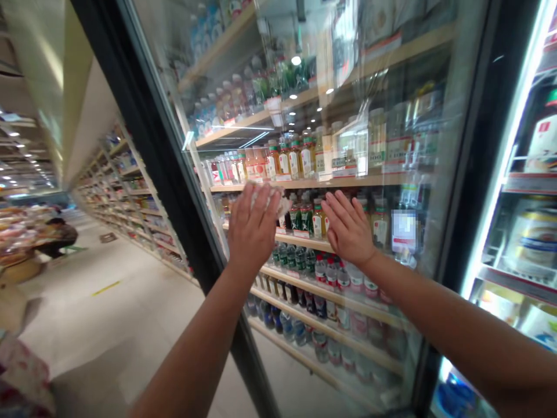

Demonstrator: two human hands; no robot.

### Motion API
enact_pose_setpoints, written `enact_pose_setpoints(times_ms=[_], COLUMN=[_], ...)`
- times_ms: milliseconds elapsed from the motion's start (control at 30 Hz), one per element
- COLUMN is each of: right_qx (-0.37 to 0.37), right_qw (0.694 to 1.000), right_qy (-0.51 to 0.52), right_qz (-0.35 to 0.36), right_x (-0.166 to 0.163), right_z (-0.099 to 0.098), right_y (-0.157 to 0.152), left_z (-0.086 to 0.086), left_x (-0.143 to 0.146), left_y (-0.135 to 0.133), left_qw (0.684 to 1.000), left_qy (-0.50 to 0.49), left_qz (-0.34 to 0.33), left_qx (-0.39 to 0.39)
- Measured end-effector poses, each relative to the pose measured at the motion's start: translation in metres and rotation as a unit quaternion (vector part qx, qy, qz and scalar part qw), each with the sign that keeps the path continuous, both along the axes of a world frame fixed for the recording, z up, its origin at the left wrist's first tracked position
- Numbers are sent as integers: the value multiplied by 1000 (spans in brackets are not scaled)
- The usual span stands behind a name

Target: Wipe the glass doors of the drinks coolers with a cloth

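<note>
A glass cooler door [404, 325] in a dark frame stands in front of me. My left hand [253, 227] presses a crumpled, pale patterned cloth [284, 203] against the pane, fingers laid over it. Most of the cloth is hidden under the palm and fingers. To its right, my right hand [349, 228] is held at the glass with its fingers stretched out and nothing in it. Whether its palm touches the pane I cannot tell. Rows of bottles [300, 159] on wooden-edged shelves show behind the hands, mixed with reflections of lights.
At the right are lit cooler shelves [517, 278] with packed goods. A dark door frame edge [174, 157] slants down on the left. Beyond it run an aisle floor [126, 331] and long stocked shelves [143, 191]. A person [58, 237] crouches at the far left.
</note>
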State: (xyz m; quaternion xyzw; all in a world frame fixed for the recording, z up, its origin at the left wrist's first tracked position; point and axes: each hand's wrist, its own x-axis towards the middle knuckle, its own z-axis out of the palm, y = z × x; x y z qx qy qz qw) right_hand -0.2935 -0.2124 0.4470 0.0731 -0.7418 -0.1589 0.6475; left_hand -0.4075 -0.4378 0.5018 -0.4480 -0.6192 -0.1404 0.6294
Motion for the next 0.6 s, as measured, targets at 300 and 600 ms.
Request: enact_pose_setpoints(times_ms=[300,600], right_qx=[23,-1], right_qw=[999,999], right_qy=[48,32], right_qz=[13,42], right_x=[1,2], right_z=[-4,-6], right_y=[2,2], left_z=[45,46], left_x=[23,16], left_y=[39,27], left_qw=[996,997], left_qy=[-82,-55], left_qz=[-26,1], left_qx=[3,49])
